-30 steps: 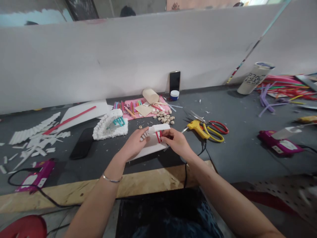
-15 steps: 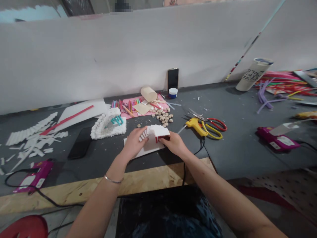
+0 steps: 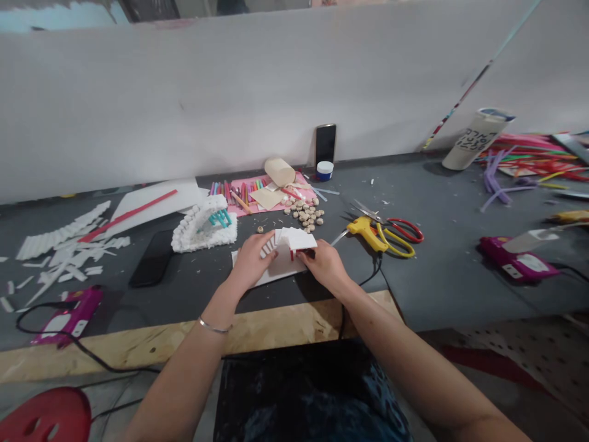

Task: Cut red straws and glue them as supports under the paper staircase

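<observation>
A small white foam model [image 3: 294,238] with red strips on its legs stands on a white foam sheet [image 3: 276,267] near the table's front. My left hand [image 3: 251,260] lies on the sheet with its fingers against the model's white stepped side. My right hand [image 3: 324,264] is curled around the model's right lower edge, pinching near a red leg. The fingertips of both hands are partly hidden by the model.
A white beaded foam piece with teal sticks [image 3: 205,226] sits left of the model, a black phone [image 3: 151,259] beside it. Wooden discs [image 3: 306,215], markers on pink paper [image 3: 257,195], red scissors [image 3: 396,228], a yellow tool [image 3: 368,232] and two magenta glue guns [image 3: 515,263] [image 3: 64,314] surround it.
The model has been turned and set down on the sheet; its flat white top now faces up. My right hand shifted from its front to its right lower edge.
</observation>
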Motion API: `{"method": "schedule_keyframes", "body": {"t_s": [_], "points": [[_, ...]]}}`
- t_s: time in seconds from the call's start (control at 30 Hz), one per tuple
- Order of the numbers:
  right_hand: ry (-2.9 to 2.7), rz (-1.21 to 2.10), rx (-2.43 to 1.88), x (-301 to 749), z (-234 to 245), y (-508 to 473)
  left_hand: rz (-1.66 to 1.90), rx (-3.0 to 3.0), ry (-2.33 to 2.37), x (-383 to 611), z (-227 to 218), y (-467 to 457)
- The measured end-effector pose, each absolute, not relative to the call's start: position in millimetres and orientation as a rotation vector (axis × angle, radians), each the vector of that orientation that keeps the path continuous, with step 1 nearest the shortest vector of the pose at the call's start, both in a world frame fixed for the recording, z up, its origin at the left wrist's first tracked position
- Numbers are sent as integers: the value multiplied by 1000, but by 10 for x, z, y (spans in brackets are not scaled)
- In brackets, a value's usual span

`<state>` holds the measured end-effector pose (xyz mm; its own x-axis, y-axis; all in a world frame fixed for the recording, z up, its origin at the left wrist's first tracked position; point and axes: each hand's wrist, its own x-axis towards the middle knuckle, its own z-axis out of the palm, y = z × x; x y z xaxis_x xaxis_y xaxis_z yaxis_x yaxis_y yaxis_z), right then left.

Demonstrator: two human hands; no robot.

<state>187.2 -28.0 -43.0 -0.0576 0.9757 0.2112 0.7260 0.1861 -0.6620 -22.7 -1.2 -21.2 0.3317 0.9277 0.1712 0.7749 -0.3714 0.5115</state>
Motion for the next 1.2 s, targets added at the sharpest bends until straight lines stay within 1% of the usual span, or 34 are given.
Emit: {"method": "schedule_keyframes", "body": {"t_s": [0.23, 0.43, 0.57, 0.73, 1.0, 1.2], "points": [[-1863, 446, -1672, 1865, -457, -281, 651, 2289, 1481, -236, -262, 16], [-1860, 426, -1691, 1883, -505, -287, 653, 2281, 1552, -207, -268, -27], [-1843, 442, -1683, 1883, -532, -281, 612, 2426, 1532, -134, -153, -106], [-1812, 512, -1652, 1885, -498, -287, 462, 2611, 1300, -3, 0, -63], [-1755, 624, -1463, 1954, -291, -296, 565, 2476, 1159, 11, 220, 115], [-1740, 671, -1434, 1960, -141, -317, 604, 2317, 1205, -24, 303, 116]]}}
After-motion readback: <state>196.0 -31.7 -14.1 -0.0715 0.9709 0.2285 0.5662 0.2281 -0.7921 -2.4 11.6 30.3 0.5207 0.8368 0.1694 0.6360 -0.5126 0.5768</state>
